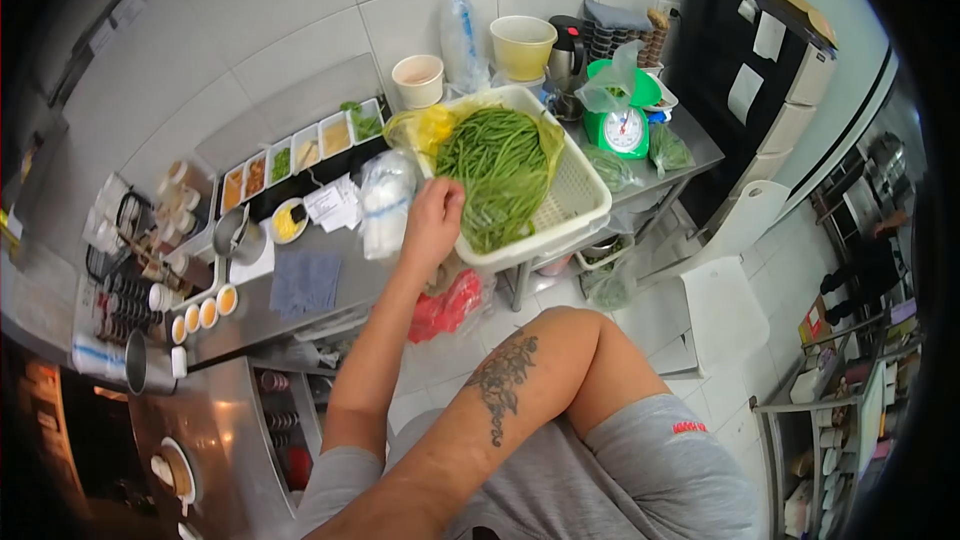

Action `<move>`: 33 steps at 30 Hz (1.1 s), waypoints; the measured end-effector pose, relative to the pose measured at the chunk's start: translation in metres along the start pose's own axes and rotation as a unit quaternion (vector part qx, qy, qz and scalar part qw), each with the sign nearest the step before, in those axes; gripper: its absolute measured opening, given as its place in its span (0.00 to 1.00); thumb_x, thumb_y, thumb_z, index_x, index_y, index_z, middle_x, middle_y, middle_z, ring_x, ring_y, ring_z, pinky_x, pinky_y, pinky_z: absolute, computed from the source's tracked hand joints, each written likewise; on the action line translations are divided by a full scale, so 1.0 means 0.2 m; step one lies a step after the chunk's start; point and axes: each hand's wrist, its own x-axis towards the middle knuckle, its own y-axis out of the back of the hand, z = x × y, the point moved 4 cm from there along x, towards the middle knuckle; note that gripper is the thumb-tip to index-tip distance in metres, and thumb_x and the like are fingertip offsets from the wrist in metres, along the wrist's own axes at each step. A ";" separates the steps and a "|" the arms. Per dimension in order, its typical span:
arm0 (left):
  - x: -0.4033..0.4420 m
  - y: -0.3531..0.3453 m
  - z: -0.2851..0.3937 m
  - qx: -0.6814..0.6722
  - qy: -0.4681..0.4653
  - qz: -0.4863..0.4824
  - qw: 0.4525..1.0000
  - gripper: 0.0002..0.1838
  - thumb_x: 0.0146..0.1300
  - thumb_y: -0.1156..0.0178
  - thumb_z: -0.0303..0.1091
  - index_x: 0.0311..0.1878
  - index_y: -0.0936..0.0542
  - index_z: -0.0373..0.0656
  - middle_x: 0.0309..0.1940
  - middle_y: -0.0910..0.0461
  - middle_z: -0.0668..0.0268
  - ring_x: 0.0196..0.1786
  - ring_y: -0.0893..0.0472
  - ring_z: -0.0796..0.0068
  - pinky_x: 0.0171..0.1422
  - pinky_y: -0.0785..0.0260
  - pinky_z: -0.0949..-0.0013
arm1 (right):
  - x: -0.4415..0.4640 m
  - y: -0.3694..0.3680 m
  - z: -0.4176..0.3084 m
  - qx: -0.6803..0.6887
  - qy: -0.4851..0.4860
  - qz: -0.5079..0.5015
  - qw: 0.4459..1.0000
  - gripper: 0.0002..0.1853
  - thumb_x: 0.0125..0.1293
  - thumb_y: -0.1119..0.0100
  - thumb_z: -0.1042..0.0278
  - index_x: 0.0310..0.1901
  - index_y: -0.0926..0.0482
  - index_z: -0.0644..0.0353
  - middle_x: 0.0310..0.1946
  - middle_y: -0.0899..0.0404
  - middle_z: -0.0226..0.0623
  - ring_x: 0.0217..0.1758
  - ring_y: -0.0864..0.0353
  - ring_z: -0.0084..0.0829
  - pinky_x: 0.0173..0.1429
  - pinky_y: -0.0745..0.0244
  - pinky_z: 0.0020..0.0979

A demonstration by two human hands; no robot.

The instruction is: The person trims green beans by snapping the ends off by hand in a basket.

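Though remotely I can't tell whether the left hand (435, 215), curled at the white basket's (580, 200) left edge, holds anything, tugging the yellow bag (434, 126) could spill green beans (490, 155).

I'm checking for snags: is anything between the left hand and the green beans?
Nothing solid visibly is: the left hand is beside the green beans. Whether film from the yellow bag covers the nearer ones is unclear.

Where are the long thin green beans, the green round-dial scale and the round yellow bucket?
Long thin green beans (492, 154): head view, pile's middle.
Green round-dial scale (624, 129): head view, white dial.
Round yellow bucket (523, 61): head view, front wall.
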 end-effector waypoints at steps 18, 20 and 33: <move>0.77 -0.73 -0.26 0.371 -0.044 -0.284 0.883 0.29 0.54 0.40 0.42 0.57 0.31 0.35 0.56 0.31 0.51 0.62 0.34 0.52 0.68 0.49 0.45 | -2.31 0.09 -1.10 -0.763 -0.321 0.561 0.012 0.13 0.59 0.43 0.70 0.46 0.25 0.61 0.42 0.23 0.43 0.44 0.26 0.49 0.51 0.30 0.43; 0.75 -0.73 -0.25 0.358 -0.039 -0.298 0.884 0.26 0.54 0.42 0.40 0.54 0.29 0.34 0.53 0.29 0.51 0.60 0.33 0.53 0.66 0.47 0.46 | -2.37 0.07 -1.09 -0.778 -0.250 0.574 0.043 0.14 0.58 0.41 0.69 0.46 0.25 0.61 0.42 0.25 0.43 0.47 0.26 0.48 0.50 0.28 0.42; 0.74 -0.31 -0.09 0.170 0.089 -0.156 0.969 0.22 0.61 0.49 0.32 0.56 0.33 0.27 0.49 0.26 0.42 0.53 0.28 0.44 0.59 0.37 0.55 | -2.40 0.04 -1.19 -0.700 -0.165 0.664 0.206 0.13 0.60 0.41 0.70 0.46 0.24 0.63 0.42 0.25 0.44 0.42 0.24 0.45 0.48 0.28 0.38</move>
